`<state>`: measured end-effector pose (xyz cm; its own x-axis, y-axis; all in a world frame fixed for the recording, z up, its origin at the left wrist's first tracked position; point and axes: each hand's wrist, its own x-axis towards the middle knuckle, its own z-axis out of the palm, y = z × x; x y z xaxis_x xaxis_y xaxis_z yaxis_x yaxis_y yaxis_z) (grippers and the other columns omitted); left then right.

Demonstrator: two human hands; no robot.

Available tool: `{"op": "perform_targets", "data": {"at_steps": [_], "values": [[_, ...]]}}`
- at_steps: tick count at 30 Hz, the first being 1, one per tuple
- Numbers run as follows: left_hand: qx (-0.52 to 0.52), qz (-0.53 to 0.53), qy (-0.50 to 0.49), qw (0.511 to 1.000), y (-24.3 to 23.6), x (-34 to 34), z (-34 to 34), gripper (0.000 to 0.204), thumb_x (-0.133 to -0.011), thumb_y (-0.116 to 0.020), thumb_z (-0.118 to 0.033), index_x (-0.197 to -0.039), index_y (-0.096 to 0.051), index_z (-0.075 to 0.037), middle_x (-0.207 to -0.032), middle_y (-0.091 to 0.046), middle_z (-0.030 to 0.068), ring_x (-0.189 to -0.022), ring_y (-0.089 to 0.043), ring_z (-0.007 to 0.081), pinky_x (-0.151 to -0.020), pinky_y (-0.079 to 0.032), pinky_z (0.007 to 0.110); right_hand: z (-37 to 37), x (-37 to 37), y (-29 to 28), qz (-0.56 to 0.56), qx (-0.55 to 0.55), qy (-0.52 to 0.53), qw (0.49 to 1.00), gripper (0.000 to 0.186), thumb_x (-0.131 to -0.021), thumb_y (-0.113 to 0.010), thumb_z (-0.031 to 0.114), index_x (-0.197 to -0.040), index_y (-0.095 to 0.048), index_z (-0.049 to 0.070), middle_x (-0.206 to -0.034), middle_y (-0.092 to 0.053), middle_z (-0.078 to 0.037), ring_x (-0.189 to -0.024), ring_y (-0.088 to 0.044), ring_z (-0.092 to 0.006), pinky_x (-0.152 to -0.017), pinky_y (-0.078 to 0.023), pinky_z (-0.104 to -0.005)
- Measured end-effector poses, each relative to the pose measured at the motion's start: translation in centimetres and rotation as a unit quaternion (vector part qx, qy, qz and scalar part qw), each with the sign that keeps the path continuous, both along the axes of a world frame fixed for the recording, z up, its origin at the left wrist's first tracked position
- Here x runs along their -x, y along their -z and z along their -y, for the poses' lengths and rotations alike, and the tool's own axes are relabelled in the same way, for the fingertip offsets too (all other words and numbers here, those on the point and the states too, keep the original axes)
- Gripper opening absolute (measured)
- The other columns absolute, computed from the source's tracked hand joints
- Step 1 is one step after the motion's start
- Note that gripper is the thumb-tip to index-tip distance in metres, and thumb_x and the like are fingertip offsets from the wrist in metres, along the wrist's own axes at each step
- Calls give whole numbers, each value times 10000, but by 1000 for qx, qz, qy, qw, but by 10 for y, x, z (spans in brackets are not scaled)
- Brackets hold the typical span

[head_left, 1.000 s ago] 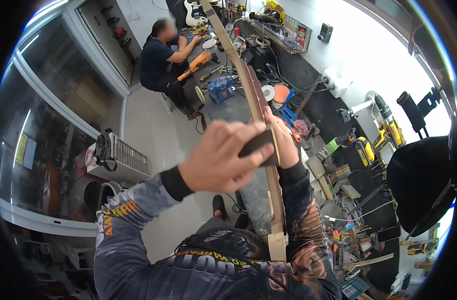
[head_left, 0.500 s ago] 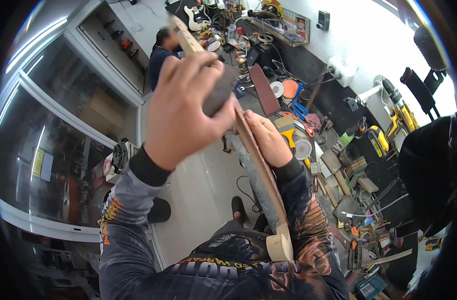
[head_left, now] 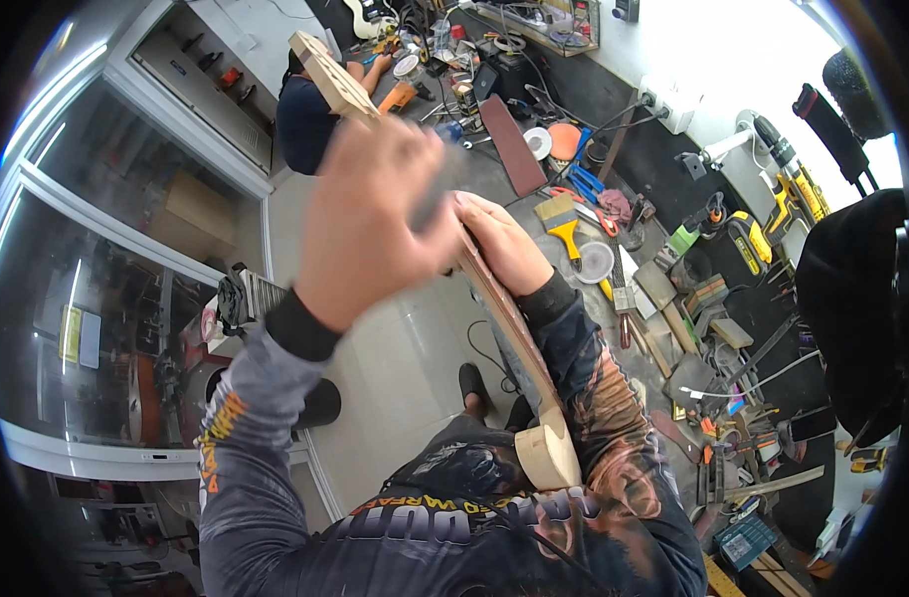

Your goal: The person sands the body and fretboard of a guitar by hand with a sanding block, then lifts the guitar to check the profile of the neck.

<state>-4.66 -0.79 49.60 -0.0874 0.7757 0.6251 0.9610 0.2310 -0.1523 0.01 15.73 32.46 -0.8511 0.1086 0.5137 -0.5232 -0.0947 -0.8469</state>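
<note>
A wooden guitar neck [head_left: 509, 316] slants from my lap up and away to the left. Its pale headstock [head_left: 333, 78] is at the far end, and its rounded heel [head_left: 546, 456] rests against my shirt. My right hand [head_left: 506, 242] is closed around the middle of the neck from the right side. Over the upper neck is my left hand [head_left: 370, 224], smeared by motion, with a dark grey sheet that looks like sandpaper [head_left: 431, 206] between thumb and fingers. The left hand hides the part of the neck under it.
Right of me, a cluttered workbench holds a yellow-handled brush [head_left: 562, 227], a long reddish-brown board [head_left: 512, 146], wood blocks and many tools. A yellow drill [head_left: 793, 194] hangs by the wall. Farther off, another person [head_left: 310, 124] works at the bench. A grey support [head_left: 509, 348] lies beneath the neck.
My left hand and the dark sheet have shifted slightly down and left along the neck. The view has tilted, and the headstock shows farther left. My right hand keeps its grip.
</note>
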Motion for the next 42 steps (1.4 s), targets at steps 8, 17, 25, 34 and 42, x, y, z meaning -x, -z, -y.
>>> {"op": "perform_targets", "data": {"at_steps": [8, 17, 25, 34, 42], "values": [[-24, -33, 0, 999, -26, 13, 16, 459, -823, -822, -126, -1260, -761, 0, -1235, -687, 151, -1111, -660, 378, -973, -569, 497, 9, -2, -6, 10, 53, -51, 997, 458, -1230, -483, 351, -1433, -710, 9, -1290, -747, -42, -1159, -675, -130, -1039, -541, -303], [90, 126, 162, 975, 46, -34, 33, 555, -744, -853, -117, -1287, -763, -42, -1323, -731, 151, -1179, -677, 381, -1002, -572, 503, -2, -2, -7, 67, 120, -118, 983, 499, -1228, -453, 335, -1447, -721, -24, -1328, -791, -150, -1262, -695, -205, -1174, -491, -366], [54, 156, 157, 974, 57, -37, 28, 615, -755, -822, -79, -1365, -757, -38, -1325, -708, 159, -1195, -668, 364, -997, -557, 486, -8, -14, -17, 95, 104, -95, 985, 478, -1228, -439, 293, -1498, -674, -23, -1402, -746, -195, -1345, -664, -244, -1185, -501, -414], [-50, -3, 64, 997, 23, 10, 0, 487, -815, -815, -163, -1279, -783, -19, -1298, -709, 160, -1092, -663, 378, -962, -557, 527, -18, -13, 9, 109, 102, -46, 988, 511, -1235, -457, 375, -1457, -700, -17, -1279, -767, -89, -1134, -715, -158, -1021, -555, -324], [-110, -41, 34, 992, -1, 34, 2, 514, -840, -818, -134, -1347, -776, -63, -1346, -703, 141, -1107, -639, 375, -976, -546, 514, -11, -30, -23, 104, 74, -33, 991, 490, -1236, -444, 333, -1475, -695, -14, -1431, -750, -130, -1304, -660, -186, -1170, -484, -357]]}}
